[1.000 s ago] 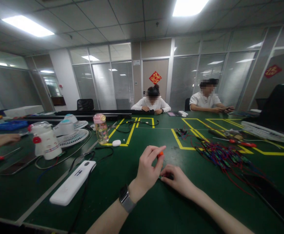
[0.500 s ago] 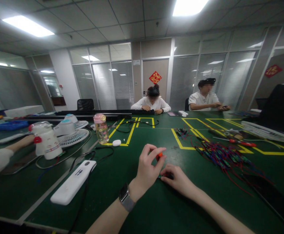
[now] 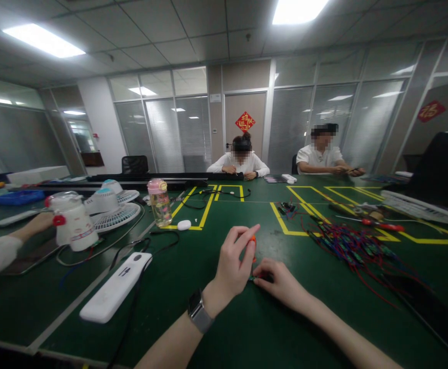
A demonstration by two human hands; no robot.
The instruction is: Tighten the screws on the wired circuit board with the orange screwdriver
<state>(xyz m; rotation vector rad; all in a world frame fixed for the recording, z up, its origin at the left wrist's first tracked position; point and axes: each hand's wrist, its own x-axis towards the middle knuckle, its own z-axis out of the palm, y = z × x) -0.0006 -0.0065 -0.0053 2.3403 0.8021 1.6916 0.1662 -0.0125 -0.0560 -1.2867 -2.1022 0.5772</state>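
Note:
My left hand [image 3: 232, 266], with a watch on its wrist, is closed around an orange-handled tool [image 3: 252, 241] that stands nearly upright over the green table [image 3: 193, 328]. Just to its right my right hand [image 3: 276, 281] lies on the table with fingers pinched on a small dark part [image 3: 255, 278] under the tool's tip; the part is too small to name. The two hands almost touch.
A white power strip [image 3: 114, 293] and black cables lie to the left. Small fans [image 3: 110, 207], a white appliance [image 3: 70, 220] and a pink-capped bottle [image 3: 159, 202] stand beyond. Red and blue wire bundles [image 3: 347, 246] sprawl right. Two people sit opposite; another person's arm [image 3: 4, 246] rests at left.
My left hand's fingers have shifted slightly on the orange tool. The person's arm at the left edge has come further in, and the seated person at back right has moved their hands.

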